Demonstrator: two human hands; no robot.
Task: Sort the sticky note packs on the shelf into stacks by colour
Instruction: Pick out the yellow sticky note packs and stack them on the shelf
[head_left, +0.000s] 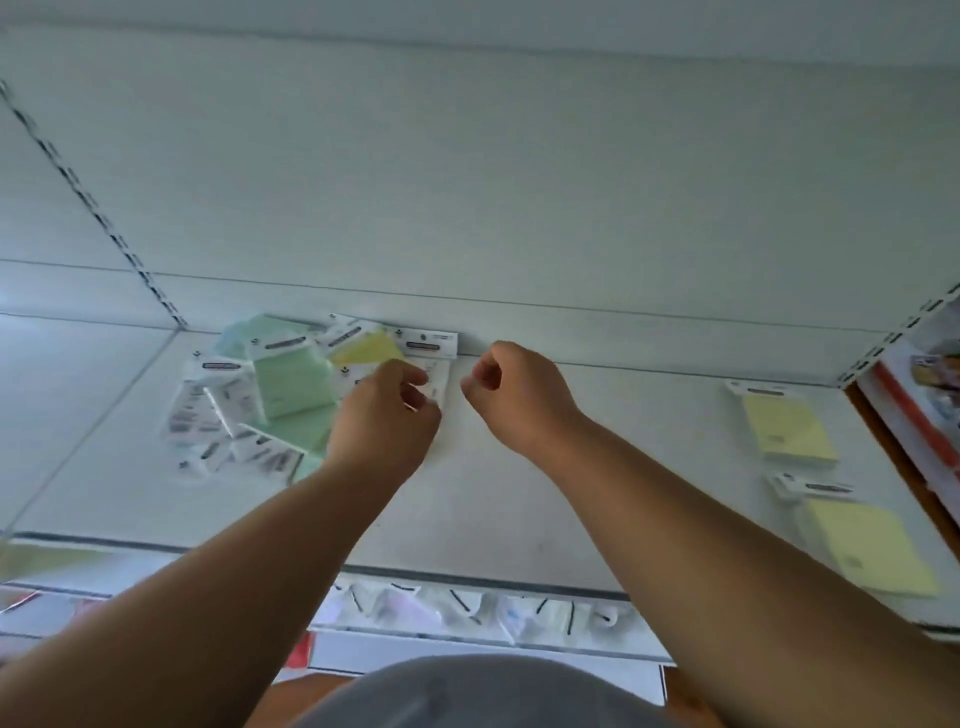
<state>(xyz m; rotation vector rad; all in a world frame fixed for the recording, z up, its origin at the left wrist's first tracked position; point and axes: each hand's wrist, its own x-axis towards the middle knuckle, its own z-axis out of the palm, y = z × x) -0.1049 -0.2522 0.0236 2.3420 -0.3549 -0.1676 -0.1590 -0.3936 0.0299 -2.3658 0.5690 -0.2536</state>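
A jumbled pile of sticky note packs (270, 395) lies at the back left of the white shelf (597, 493): green packs, a yellow pack (366, 349) and several face-down white ones. My left hand (387, 415) rests on the pile's right edge, fingers pinching a white-backed pack (439, 379). My right hand (514, 392) hovers just right of it, fingers curled, nothing visible in it. Two yellow packs lie at the shelf's right: a far yellow pack (787, 426) and a near yellow pack (867, 551).
The shelf's back wall (519, 208) rises right behind the pile. A slotted upright (93, 202) runs at the left. A lower shelf (467, 613) with small packaged goods sits below the front edge. Red and orange goods (924, 395) stand at the far right.
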